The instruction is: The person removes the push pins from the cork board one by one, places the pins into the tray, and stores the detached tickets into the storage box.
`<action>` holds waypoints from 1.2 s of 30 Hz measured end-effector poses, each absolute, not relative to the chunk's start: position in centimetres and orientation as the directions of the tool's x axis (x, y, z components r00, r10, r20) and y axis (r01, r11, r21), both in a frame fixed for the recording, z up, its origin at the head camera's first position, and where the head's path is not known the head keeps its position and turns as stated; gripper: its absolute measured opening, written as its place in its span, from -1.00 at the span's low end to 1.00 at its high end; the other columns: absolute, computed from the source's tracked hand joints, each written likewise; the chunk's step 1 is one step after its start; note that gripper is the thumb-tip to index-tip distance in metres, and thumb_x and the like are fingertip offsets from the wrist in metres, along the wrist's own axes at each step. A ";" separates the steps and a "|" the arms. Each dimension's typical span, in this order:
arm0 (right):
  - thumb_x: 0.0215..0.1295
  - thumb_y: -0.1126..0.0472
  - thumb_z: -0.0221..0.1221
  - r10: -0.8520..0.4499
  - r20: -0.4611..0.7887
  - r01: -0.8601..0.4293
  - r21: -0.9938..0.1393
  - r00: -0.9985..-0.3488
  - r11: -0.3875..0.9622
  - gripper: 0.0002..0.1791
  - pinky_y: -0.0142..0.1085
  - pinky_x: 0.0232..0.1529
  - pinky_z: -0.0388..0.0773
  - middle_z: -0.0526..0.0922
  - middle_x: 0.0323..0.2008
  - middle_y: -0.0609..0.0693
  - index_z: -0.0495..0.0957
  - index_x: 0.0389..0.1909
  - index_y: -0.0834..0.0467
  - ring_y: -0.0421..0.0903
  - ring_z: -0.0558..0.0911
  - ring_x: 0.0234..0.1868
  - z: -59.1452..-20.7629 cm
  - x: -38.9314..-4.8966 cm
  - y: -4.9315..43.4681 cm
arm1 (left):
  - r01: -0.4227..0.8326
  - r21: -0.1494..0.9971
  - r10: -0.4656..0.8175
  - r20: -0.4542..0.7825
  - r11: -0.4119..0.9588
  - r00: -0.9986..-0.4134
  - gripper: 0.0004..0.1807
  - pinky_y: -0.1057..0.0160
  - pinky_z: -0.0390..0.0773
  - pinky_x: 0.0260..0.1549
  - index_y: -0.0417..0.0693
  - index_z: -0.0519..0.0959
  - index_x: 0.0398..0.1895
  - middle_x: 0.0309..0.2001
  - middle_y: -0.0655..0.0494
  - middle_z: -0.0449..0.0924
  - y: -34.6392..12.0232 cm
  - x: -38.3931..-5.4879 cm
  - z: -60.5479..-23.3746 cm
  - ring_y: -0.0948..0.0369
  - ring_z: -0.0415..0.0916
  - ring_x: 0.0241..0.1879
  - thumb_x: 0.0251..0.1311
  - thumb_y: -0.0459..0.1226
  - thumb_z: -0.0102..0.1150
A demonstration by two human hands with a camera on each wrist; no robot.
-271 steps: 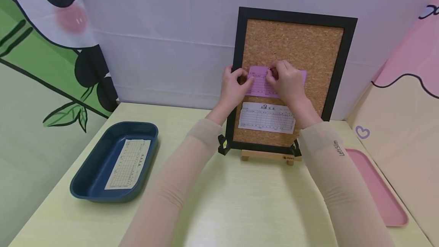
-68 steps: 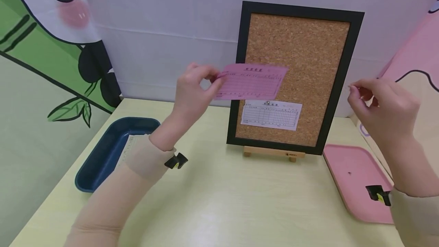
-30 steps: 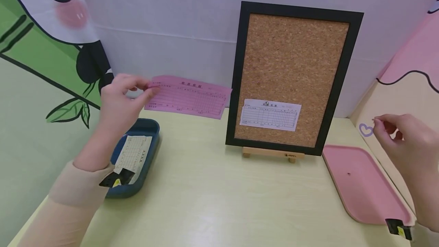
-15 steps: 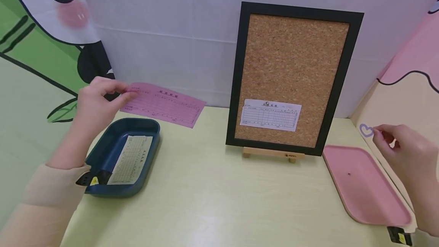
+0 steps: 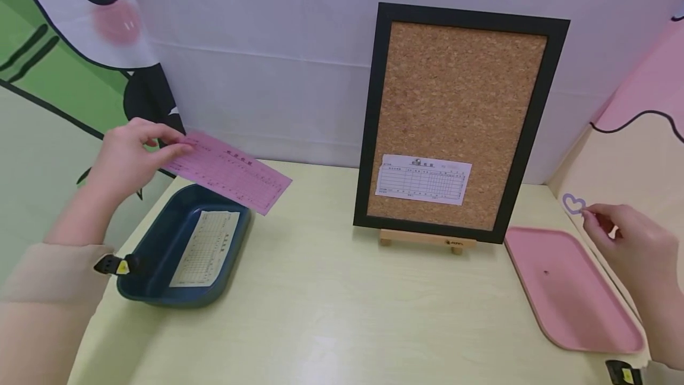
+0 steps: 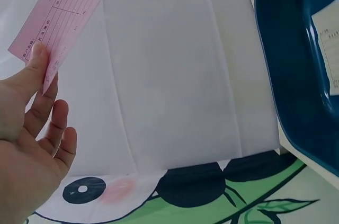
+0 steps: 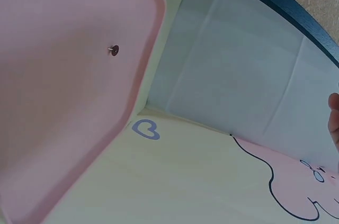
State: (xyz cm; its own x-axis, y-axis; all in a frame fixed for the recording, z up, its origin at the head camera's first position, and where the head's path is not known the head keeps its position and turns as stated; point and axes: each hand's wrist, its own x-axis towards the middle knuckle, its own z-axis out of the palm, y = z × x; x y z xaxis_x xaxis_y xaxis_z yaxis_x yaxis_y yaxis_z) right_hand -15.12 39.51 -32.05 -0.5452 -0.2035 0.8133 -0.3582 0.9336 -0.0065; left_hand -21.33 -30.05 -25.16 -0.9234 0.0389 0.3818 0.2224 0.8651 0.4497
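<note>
Thumb and fingers of my left hand (image 5: 128, 150) pinch one end of a pink printed receipt slip (image 5: 230, 171), held above the far end of the blue tray (image 5: 155, 254). In the left wrist view the same slip (image 6: 61, 12) sits between thumb and index finger. My right hand (image 5: 633, 242) is raised over the pink tray (image 5: 572, 319), thumb and index pinching a tiny thumbtack, mostly hidden by the fingertips. Only fingertips (image 7: 333, 113) show at the right wrist view's edge. Another thumbtack (image 7: 114, 50) lies in the pink tray.
A black-framed cork board (image 5: 459, 88) leans on a small wooden easel (image 5: 427, 239) at the back. One white receipt slip (image 5: 422, 180) is pinned low on it. Another pale slip (image 5: 205, 248) lies in the blue tray. A printed cloth (image 5: 267, 76) hangs behind the table.
The pink slip has come off the cork board and moved left in my left hand, tilting down over the blue tray. My right hand has moved from the board to above the pink tray.
</note>
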 end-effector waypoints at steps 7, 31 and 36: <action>0.29 -0.16 -0.04 -0.196 0.809 -0.356 -0.017 -0.553 0.934 -0.42 -0.61 -0.56 0.15 0.55 -0.65 0.08 0.63 -0.42 0.30 -0.60 0.18 -0.54 -33.4 -15.6 40.5 | 0.208 0.399 0.078 0.318 0.893 -0.945 -0.69 0.03 0.23 -0.27 -0.21 0.65 -0.22 -0.13 -0.18 0.44 -31.9 -22.1 -25.3 -0.05 0.23 -0.12 0.17 -0.12 0.25; 0.06 0.34 0.26 -0.191 0.607 -0.306 -0.091 -0.772 0.948 -0.86 -0.48 -0.59 0.16 0.54 -0.60 -0.07 0.62 -0.31 0.19 -0.46 0.24 -0.58 -36.2 -16.3 41.2 | 0.302 0.161 0.292 0.082 0.939 -0.953 -0.91 0.20 0.39 -0.41 -0.04 0.71 -0.36 -0.39 0.10 0.64 -36.4 -24.3 -26.8 0.15 0.40 -0.37 0.02 -0.32 0.37; 0.06 0.37 0.26 -0.183 0.573 -0.301 -0.117 -0.799 0.946 -0.85 -0.48 -0.56 0.16 0.56 -0.56 -0.05 0.61 -0.32 0.16 -0.47 0.25 -0.55 -36.8 -16.5 41.6 | 0.338 0.164 0.336 0.038 0.927 -0.941 -0.88 0.18 0.44 -0.37 -0.06 0.71 -0.36 -0.39 0.09 0.66 -36.2 -24.6 -27.4 0.20 0.44 -0.41 -0.01 -0.31 0.38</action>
